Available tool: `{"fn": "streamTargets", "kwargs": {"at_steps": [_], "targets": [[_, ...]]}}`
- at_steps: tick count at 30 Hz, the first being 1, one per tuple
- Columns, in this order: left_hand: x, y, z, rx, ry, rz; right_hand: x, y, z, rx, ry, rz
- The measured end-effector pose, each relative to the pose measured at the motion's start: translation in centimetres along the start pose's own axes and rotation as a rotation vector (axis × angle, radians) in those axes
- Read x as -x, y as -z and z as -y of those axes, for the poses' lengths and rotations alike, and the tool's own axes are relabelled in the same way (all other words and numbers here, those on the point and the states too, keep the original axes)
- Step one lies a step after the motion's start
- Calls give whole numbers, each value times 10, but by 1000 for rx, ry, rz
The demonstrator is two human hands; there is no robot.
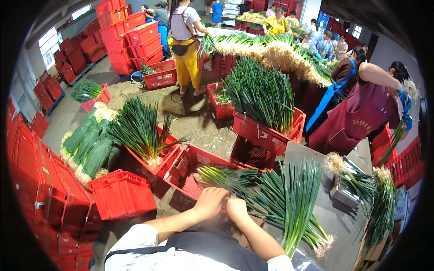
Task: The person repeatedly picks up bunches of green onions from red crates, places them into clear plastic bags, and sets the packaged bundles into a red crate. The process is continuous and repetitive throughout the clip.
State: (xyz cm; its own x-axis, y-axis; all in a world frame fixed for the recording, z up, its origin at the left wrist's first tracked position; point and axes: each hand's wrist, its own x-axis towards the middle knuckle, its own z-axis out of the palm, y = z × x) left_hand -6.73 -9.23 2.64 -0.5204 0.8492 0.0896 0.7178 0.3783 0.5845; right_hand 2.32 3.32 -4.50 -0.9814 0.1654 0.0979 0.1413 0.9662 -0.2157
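Observation:
My left hand (pixel 213 201) and my right hand (pixel 236 207) are curled close together in front of my dark apron (pixel 217 245). A small pale bit shows between them, too small to name, and the fingers' undersides are hidden. Just beyond my hands is an open red plastic crate (pixel 184 162), with a bunch of green onions (pixel 220 176) lying in it. To the right of my right hand, larger bunches of green onions (pixel 298 203) lie on a grey tabletop (pixel 334 230), their roots towards me.
An upturned red crate (pixel 122 194) and tall crate stacks (pixel 40 172) stand at left. Ahead are a crate of upright green onions (pixel 145 132) and a fuller one (pixel 261 95). At right, a metal scale (pixel 346 196) bears onions, near a co-worker in a maroon apron (pixel 359 115).

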Motion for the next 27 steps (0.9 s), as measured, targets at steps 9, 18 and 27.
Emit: {"fn": "streamTargets", "kwargs": {"at_steps": [9,18,27], "targets": [[-19,-49,22,-450,-54,347,21,13,-26,-167,3,-96],[5,-65,-21,3,-372,485,69,8,-41,-255,-586,14],[-24,-65,-13,-227,-381,330,231,31,-77,-353,-523,-435]]}}
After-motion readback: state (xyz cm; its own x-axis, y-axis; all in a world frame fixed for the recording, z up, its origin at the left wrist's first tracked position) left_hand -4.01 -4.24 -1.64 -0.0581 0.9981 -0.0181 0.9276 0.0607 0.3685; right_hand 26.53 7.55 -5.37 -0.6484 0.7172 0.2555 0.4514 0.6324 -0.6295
